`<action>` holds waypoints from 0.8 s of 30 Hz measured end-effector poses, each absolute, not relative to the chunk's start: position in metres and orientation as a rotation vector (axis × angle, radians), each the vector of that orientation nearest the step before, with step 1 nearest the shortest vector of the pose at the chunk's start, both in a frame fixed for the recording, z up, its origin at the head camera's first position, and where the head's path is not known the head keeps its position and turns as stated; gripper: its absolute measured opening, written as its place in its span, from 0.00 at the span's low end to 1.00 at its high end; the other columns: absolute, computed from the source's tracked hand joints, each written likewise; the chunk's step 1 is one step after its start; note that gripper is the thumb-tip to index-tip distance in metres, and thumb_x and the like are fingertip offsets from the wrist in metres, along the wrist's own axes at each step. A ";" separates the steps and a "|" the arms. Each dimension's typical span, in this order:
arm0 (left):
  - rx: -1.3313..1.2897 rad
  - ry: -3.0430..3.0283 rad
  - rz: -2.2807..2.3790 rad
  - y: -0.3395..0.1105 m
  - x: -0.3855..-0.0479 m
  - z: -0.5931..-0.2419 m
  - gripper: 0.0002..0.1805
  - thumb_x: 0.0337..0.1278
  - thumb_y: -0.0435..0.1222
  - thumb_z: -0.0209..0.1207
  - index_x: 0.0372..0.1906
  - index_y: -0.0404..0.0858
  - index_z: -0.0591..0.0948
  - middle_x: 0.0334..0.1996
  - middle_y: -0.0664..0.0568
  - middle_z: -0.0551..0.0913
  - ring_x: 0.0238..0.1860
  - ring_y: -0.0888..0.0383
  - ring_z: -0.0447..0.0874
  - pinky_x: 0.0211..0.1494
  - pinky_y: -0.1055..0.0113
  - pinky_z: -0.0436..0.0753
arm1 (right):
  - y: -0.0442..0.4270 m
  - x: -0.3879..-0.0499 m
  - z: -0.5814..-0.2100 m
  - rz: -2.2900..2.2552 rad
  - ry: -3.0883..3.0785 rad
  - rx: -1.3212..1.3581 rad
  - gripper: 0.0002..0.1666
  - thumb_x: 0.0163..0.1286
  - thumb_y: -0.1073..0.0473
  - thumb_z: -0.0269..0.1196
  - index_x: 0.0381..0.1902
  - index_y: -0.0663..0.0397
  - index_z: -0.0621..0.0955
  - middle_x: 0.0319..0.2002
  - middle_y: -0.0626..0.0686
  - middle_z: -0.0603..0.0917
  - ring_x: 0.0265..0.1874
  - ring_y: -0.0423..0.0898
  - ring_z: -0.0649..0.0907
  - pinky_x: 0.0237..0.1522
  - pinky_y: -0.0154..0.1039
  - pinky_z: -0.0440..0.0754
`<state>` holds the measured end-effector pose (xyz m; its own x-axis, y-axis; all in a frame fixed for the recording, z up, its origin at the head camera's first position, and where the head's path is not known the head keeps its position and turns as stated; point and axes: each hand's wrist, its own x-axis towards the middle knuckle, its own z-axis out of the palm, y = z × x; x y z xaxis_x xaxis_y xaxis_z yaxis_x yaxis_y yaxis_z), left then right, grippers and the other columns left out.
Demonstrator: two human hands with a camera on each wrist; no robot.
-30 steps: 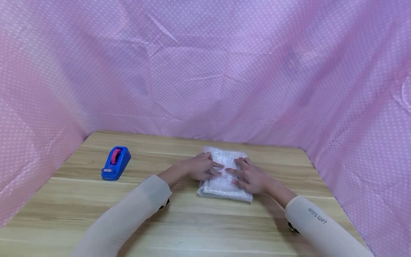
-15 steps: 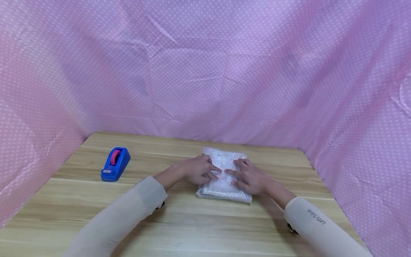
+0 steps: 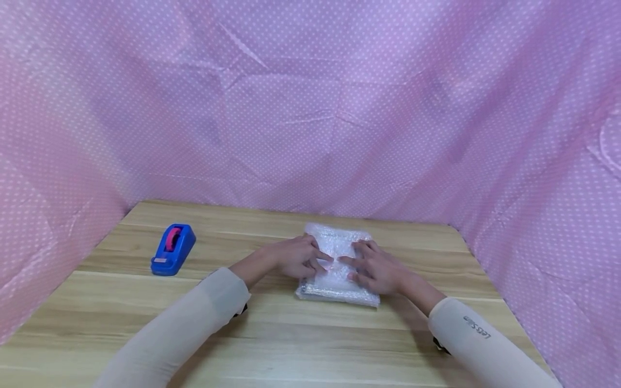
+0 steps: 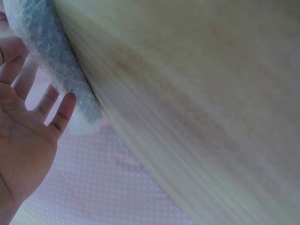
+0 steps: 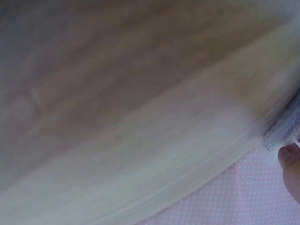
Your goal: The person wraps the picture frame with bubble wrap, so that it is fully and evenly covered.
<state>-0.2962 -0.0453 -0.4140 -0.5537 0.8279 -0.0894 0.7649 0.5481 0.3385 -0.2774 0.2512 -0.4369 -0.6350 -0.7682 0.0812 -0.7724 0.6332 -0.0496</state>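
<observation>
A flat rectangular package in clear bubble wrap (image 3: 338, 295) lies on the wooden table. On its left half rests my left hand (image 3: 297, 257), index finger stretched toward the middle of the wrap. From the other side my right hand (image 3: 380, 271) presses on the top with spread fingers. The two index fingertips are close together near the package's centre. In the left wrist view the fingers of the left hand (image 4: 26, 136) extend over the bubble-wrapped edge (image 4: 65, 65). Only part of the right hand (image 5: 291, 168) shows at the package's corner (image 5: 282, 131) in the right wrist view. What the wrap encloses is hard to make out.
A blue tape dispenser (image 3: 173, 250) with a pink roll (image 3: 172, 238) stands on the left part of the wooden table (image 3: 291, 345). Pink polka-dot fabric (image 3: 310, 118) hangs behind the table and along both sides.
My left hand has shifted slightly left and nearer, its fingers sliding a little over the wrap. The right hand stays pressed on the package. The head view has shifted very slightly.
</observation>
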 end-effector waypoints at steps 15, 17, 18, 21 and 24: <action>1.404 2.529 0.387 -0.051 -0.299 -0.419 0.20 0.68 0.49 0.57 0.61 0.59 0.84 0.70 0.69 0.74 0.67 0.56 0.65 0.67 0.54 0.69 | 0.252 -0.277 -0.435 0.164 -2.789 1.333 0.31 0.79 0.39 0.54 0.74 0.39 0.73 0.72 0.71 0.66 0.71 0.71 0.64 0.66 0.70 0.69; 1.410 2.542 0.372 -0.051 -0.298 -0.418 0.20 0.68 0.49 0.58 0.61 0.58 0.84 0.70 0.68 0.74 0.67 0.56 0.65 0.68 0.54 0.68 | 0.252 -0.278 -0.433 0.175 -2.813 1.330 0.31 0.79 0.38 0.53 0.75 0.38 0.72 0.73 0.70 0.66 0.72 0.70 0.63 0.67 0.70 0.68; 1.411 2.546 0.369 -0.051 -0.298 -0.418 0.20 0.68 0.48 0.58 0.61 0.58 0.84 0.70 0.68 0.74 0.67 0.56 0.65 0.69 0.53 0.67 | 0.252 -0.278 -0.432 0.177 -2.819 1.332 0.31 0.79 0.38 0.53 0.75 0.38 0.72 0.73 0.70 0.66 0.72 0.70 0.63 0.67 0.70 0.68; 1.405 2.555 0.371 -0.049 -0.296 -0.416 0.20 0.68 0.47 0.60 0.62 0.56 0.84 0.70 0.67 0.74 0.68 0.57 0.64 0.71 0.52 0.65 | 0.251 -0.278 -0.427 0.171 -2.842 1.328 0.33 0.79 0.36 0.52 0.76 0.38 0.71 0.73 0.70 0.66 0.72 0.70 0.63 0.66 0.70 0.68; 1.417 2.569 0.382 -0.049 -0.295 -0.414 0.20 0.67 0.47 0.61 0.62 0.55 0.84 0.70 0.66 0.74 0.67 0.57 0.65 0.71 0.52 0.65 | 0.251 -0.279 -0.423 0.159 -2.818 1.330 0.35 0.78 0.37 0.54 0.76 0.42 0.70 0.72 0.70 0.68 0.72 0.70 0.65 0.67 0.68 0.69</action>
